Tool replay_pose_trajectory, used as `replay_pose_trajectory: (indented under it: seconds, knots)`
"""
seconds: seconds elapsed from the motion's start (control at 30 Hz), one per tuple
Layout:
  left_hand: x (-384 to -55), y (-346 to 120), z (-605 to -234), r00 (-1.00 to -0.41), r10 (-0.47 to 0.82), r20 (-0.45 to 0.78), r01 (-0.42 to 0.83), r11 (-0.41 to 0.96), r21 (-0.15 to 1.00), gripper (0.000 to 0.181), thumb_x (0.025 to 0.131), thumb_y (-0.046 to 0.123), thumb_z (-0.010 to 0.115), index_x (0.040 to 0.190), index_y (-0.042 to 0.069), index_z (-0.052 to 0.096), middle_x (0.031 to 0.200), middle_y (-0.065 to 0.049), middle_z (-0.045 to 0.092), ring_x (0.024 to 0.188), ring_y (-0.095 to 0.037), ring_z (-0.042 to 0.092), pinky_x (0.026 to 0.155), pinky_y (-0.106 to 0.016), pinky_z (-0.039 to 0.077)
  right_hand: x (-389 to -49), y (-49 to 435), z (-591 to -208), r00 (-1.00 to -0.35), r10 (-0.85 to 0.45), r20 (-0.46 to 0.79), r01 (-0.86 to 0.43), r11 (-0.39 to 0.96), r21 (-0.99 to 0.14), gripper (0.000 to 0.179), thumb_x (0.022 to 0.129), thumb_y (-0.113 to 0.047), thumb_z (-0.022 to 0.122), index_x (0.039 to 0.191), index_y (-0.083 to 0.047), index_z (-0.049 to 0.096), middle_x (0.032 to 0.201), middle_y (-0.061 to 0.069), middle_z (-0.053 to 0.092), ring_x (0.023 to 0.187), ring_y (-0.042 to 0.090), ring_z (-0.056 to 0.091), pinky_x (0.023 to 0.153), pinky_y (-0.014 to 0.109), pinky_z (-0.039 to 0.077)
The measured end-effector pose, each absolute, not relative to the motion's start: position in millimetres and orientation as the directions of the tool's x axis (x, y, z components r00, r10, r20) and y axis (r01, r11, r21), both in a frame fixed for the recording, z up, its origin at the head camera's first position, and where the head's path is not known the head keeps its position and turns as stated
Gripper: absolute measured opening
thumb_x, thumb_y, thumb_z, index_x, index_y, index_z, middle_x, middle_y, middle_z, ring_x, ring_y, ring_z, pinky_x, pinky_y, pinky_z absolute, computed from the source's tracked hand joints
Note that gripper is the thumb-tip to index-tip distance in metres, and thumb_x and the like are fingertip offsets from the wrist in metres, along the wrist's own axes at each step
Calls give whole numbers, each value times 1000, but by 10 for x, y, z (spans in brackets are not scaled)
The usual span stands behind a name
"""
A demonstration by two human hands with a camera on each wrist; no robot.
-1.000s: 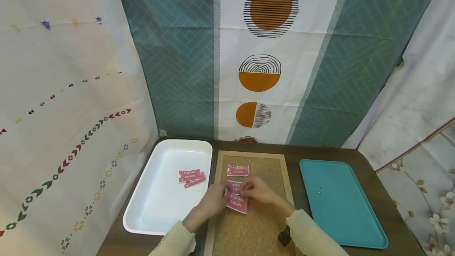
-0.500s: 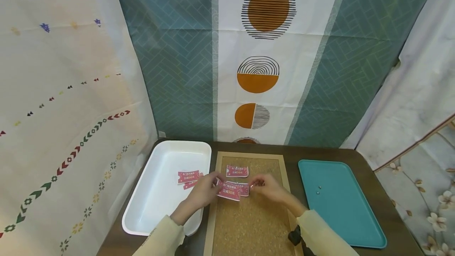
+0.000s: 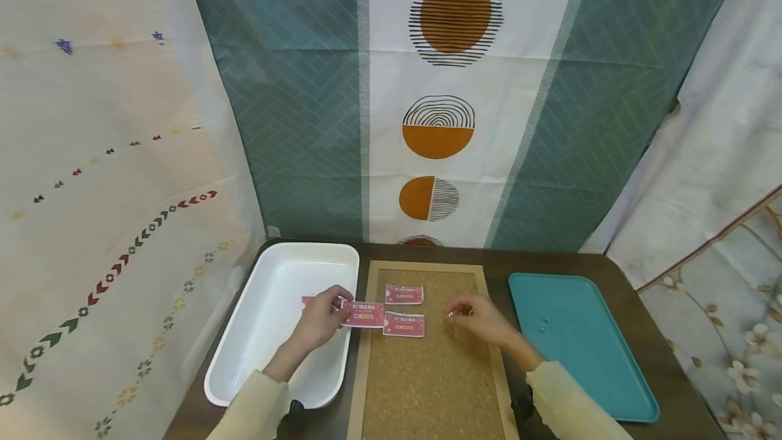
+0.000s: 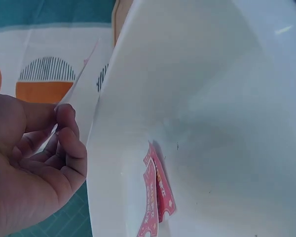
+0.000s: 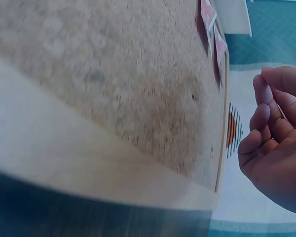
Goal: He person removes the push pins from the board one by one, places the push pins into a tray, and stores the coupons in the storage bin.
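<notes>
My left hand [image 3: 319, 318] pinches a pink paper coupon [image 3: 364, 315] by its left end, over the white tray's right rim. In the left wrist view this coupon [image 4: 81, 76] stands nearly edge-on at the fingertips. Two similar coupons [image 4: 152, 197] lie overlapping inside the white tray [image 4: 227, 123]. On the corkboard [image 3: 427, 379] are an upper coupon [image 3: 404, 294] and a lower coupon [image 3: 403, 324]. Right of them my right hand [image 3: 478, 319] is raised over the board, thumb and forefinger pinched on a tiny shiny pin [image 3: 451, 315], mostly hidden by the fingertips.
A teal tray [image 3: 586, 358] stands right of the corkboard, with two tiny silvery pins [image 3: 543, 325] in it. The dark wooden table [image 3: 497, 263] carries everything. Patterned cloth [image 3: 293, 121] hangs close behind its back edge.
My left hand has drawn its coupon up and left, from over the lower coupon toward the white tray. My right hand has left the lower coupon and moved right.
</notes>
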State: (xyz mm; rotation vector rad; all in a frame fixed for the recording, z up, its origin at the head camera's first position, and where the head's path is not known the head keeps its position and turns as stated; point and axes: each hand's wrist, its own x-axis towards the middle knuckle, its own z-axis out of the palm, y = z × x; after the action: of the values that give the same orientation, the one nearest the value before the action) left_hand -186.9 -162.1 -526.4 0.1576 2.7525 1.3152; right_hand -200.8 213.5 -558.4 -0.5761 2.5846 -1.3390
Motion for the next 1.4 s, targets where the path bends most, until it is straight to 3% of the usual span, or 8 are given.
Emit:
replay_pose_trajectory:
  seconds: [0.43,0.8,1.2,1.4]
  knots:
    - [-1922,-1791,-5233,-994,99,-39,37,664,747,20,97,5,73,117,7,69,91,-6,64,73,-17,60,61,-28,52,-2010,2420,-5592,-914,-396,88,-301,515,-803,13,97,-5,71,108,2,76,98,10,75,83,6,62,72,28,54]
    - [-1969,-1897,-5222,-996,82,-44,23,678,735,21,99,4,71,120,4,68,89,-7,64,72,-17,59,59,-28,50,-2033,2665,-5658,-942,-330,60,-227,497,-838,17,99,-6,72,113,2,75,104,18,74,84,10,63,71,27,54]
    - [-2046,-2118,-5299,-998,42,-41,1,703,711,21,99,4,68,120,1,67,90,-9,62,71,-18,56,57,-28,48,-1994,2924,-5721,-976,-216,23,-138,535,-834,18,99,-5,71,115,2,75,106,17,74,86,8,63,74,27,55]
    - [-2108,-2262,-5357,-998,30,-46,-10,721,693,22,99,4,67,121,0,66,90,-9,64,70,-17,58,57,-26,49,-2003,3050,-5767,-986,-159,45,-130,581,-804,15,98,-9,74,110,-1,77,99,7,76,87,9,64,73,29,53]
